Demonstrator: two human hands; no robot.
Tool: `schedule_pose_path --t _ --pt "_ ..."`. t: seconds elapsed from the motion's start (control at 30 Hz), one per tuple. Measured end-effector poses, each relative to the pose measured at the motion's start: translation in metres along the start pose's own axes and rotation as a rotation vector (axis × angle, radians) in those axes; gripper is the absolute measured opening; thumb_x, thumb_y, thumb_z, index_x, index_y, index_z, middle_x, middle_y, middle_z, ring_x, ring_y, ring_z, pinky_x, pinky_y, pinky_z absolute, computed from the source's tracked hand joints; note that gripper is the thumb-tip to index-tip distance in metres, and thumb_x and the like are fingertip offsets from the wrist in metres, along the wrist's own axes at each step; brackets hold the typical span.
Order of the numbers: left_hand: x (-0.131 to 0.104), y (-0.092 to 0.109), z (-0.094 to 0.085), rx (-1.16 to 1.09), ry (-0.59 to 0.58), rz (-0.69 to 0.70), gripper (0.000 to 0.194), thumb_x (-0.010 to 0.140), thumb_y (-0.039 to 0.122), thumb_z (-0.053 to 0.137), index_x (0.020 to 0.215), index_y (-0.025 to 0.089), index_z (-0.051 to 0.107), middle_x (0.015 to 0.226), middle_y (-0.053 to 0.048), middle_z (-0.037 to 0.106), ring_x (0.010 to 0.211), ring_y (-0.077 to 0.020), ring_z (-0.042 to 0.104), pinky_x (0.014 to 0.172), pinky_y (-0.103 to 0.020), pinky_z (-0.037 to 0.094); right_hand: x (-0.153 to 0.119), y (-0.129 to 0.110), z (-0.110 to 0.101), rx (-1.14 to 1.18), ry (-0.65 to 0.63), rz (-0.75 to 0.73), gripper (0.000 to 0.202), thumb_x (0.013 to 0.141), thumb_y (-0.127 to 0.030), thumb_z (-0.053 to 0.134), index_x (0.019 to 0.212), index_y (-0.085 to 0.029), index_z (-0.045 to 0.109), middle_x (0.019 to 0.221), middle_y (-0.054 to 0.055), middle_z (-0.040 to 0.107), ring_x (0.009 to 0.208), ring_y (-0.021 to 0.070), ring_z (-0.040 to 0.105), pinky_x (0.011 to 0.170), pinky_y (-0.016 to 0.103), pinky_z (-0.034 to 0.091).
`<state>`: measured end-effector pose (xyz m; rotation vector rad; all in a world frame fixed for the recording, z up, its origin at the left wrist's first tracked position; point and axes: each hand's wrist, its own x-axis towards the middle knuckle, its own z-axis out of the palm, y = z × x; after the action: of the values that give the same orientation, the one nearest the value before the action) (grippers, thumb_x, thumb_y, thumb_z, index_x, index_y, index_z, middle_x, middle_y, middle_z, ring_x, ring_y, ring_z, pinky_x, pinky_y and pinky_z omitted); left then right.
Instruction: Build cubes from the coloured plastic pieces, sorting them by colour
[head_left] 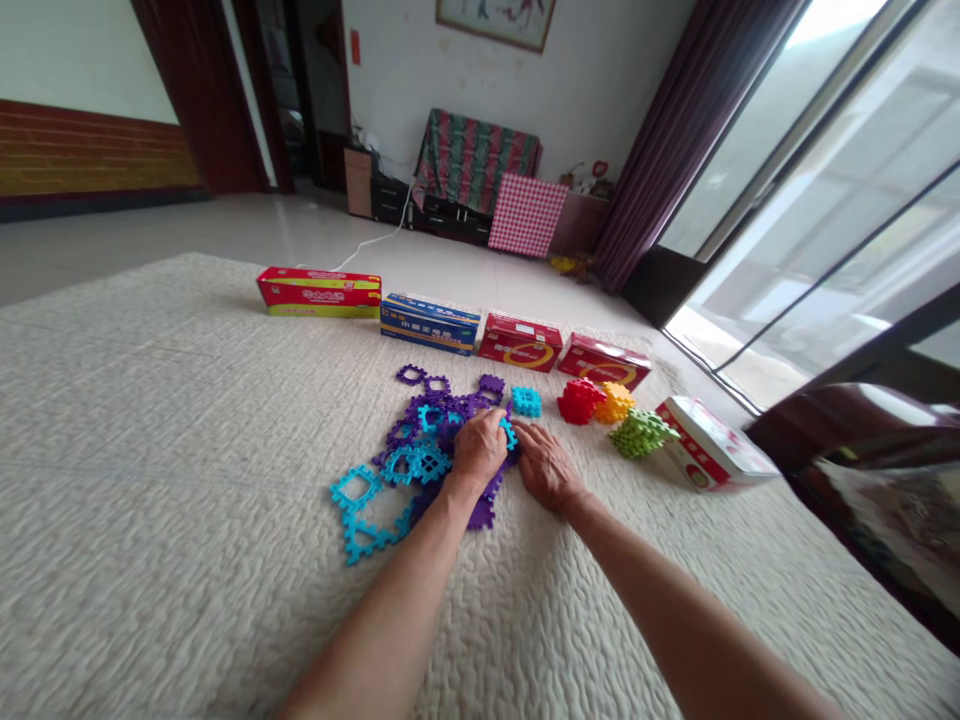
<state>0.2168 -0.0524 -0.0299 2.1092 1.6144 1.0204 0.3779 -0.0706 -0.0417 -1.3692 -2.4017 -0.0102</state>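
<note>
My left hand (481, 448) is closed, its fingers gripping a light-blue interlocking tile (508, 434) at the right side of a pile. Purple interlocking tiles (481, 514) and light-blue ones, such as a square frame (356, 488), lie loosely mixed in that pile. Close by on the right, my right hand (549, 466) rests palm down with its fingers stretched toward the same tile; whether they touch it I cannot tell. Just beyond my hands sits a small light-blue stack (526, 402).
Red (580, 401), yellow (616, 402) and green tile stacks (642, 434) stand to the right, beside a white-and-red box (716, 445). Along the back are a red-and-yellow box (321, 293), a blue box (429, 324) and two red boxes (520, 343). Everything rests on a cream quilted mat (187, 430).
</note>
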Motion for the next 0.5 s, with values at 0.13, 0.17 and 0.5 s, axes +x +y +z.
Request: schedule_pose_path --t 0.13,0.17,0.5 --pt "0.0017 0.0011 0.001 0.012 -0.009 -0.019 0.035 0.086 0.014 0.044 0.114 0.019 0.064 0.105 -0.008 0.069 0.096 -0.018 0.064 0.088 -0.026 0.048 0.0002 -0.0001 -0.0007 0.009 0.011 -0.006 0.054 0.079 -0.011 0.042 0.133 -0.01 0.05 0.137 0.014 0.052 0.125 0.0242 0.044 0.108 0.044 0.035" --pt "0.0021 0.0011 0.0013 0.018 -0.011 -0.024 0.035 0.086 0.014 0.044 0.115 0.019 0.064 0.105 -0.008 0.069 0.096 -0.0183 0.064 0.088 -0.027 0.049 0.0002 -0.0003 -0.0011 0.008 0.01 -0.007 0.054 0.079 -0.011 0.042 0.132 -0.01 0.051 0.137 0.014 0.052 0.125 0.0244 0.044 0.108 0.044 0.035" --pt "0.0028 0.0001 0.007 0.061 0.0 -0.043 0.036 0.086 0.013 0.044 0.115 0.02 0.064 0.099 -0.008 0.07 0.095 -0.0182 0.065 0.088 -0.027 0.048 0.0008 -0.003 -0.0042 0.046 0.005 0.008 0.054 0.078 -0.012 0.043 0.132 -0.011 0.05 0.138 0.014 0.05 0.125 0.0255 0.043 0.105 0.044 0.035"
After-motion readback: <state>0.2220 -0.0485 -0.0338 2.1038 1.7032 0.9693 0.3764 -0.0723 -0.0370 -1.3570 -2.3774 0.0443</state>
